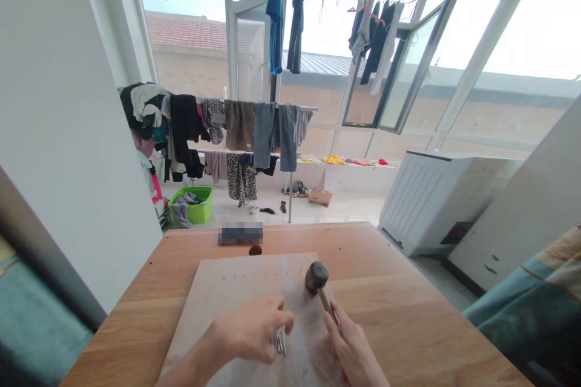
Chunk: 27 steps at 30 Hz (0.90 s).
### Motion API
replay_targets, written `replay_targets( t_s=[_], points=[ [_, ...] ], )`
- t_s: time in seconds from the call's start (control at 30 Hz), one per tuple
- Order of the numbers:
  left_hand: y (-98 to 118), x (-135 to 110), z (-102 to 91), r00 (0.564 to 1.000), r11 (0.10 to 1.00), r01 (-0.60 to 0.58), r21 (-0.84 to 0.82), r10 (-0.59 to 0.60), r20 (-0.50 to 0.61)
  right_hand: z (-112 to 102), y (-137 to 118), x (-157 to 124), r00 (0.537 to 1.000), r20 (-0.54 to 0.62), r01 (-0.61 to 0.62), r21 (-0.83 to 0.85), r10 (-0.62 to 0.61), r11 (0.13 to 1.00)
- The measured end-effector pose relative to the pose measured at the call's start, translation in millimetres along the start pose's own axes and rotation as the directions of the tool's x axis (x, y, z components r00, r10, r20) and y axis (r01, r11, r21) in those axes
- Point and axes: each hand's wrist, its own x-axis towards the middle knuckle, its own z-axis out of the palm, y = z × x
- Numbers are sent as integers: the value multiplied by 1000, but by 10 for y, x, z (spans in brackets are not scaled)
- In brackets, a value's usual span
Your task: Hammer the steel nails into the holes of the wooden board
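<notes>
A rubber mallet (316, 278) with a dark, rounded head and a pale handle leans up and to the left in my right hand (351, 341). Those fingers are wrapped round its handle. Over the lower middle of a pale flat board (213, 290), my left hand (249, 328) is bent with its fingers apart. Several thin metal pins (280, 343) lie beside and partly under its fingertips; whether they are touched I cannot tell. A row of small dark dots runs across the board's far part.
The board lies on a wooden table (385, 308). A blurred dark box (240, 234) and a round brown piece (255, 250) sit beyond it. Past the table stand a laundry rack (290, 193), a green basket (200, 211) and a white cabinet-like unit (417, 199). A wall rises at left.
</notes>
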Motion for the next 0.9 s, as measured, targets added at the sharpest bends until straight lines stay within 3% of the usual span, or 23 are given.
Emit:
replay_targets(
  t_s=[0.43,0.9],
  points=[
    [-23,191,90,999,999,-32,30,31,37,-6,-24,-31,1000,7,4,2,-4,1000],
    [-83,132,-1,997,994,-48,-100,41,-62,-34,-41,-43,996,-42,73,-52,-75,996]
  ],
)
